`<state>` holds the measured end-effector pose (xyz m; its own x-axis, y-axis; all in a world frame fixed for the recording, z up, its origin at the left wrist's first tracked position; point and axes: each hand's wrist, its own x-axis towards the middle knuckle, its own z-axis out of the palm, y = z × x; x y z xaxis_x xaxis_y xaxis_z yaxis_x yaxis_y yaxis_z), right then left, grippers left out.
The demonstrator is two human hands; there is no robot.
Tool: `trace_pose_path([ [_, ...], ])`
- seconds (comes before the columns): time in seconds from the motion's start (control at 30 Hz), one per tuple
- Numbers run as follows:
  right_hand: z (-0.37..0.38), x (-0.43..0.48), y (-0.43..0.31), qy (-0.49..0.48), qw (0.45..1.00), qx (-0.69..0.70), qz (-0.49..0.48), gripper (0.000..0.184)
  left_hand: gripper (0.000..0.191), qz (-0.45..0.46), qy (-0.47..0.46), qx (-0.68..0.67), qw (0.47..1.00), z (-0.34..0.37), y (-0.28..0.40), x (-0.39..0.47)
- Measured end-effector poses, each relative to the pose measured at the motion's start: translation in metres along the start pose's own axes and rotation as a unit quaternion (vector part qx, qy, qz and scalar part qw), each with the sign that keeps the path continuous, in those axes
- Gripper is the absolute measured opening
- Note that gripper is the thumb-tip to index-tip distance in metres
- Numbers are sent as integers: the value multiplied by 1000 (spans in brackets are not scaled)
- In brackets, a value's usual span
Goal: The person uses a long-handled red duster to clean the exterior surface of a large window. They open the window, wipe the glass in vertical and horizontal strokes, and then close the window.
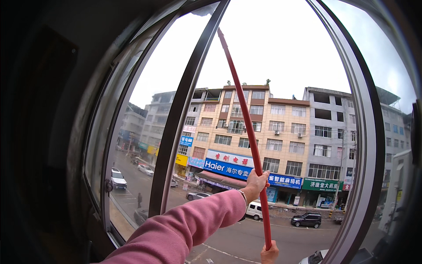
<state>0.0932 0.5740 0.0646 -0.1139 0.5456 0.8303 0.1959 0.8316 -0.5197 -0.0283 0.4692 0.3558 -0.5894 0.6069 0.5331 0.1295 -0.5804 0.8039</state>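
A long red pole (245,109) slants up through the open part of a window, its top end close to the dark metal upright of a sash (184,99). Around the pole's lower half is my left hand (258,182), at the end of a pink sleeve with a bracelet at the wrist. At the pole's bottom end, my right hand (270,252) grips it, partly cut off by the picture's edge. Behind the glass near the top is a greyish, soft-looking thing (202,10); whether it joins the pole is hidden by the sash.
The window's metal frame (364,132) curves along the right. On the left are glass panes, a sash latch (108,185) and a dark wall. Outside, below, lies a street with a black car (306,219), a white van (254,210), a distant person (139,200) and shop buildings (283,125).
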Motion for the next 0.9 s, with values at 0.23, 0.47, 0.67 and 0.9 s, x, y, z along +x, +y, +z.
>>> trace_pose_path([
  [0.23, 3, -75, 99, 0, 996, -41, 80, 14, 26, 5, -27, 41, 999, 1, -109, -43],
  [0.47, 42, 38, -47, 80, 992, 75, -63, 19, 30, 184, 93, 2, 978, -19, 40, 62],
  [0.67, 49, 104, -188, 28, 982, 178, -51, 22, 44, 240, 70, 25, 968, -53, 152, 73],
  [0.9, 84, 36, -133, 37, 988, 152, -18, 21, 33, 192, 121, 114, 967, -69, 67, 59],
])
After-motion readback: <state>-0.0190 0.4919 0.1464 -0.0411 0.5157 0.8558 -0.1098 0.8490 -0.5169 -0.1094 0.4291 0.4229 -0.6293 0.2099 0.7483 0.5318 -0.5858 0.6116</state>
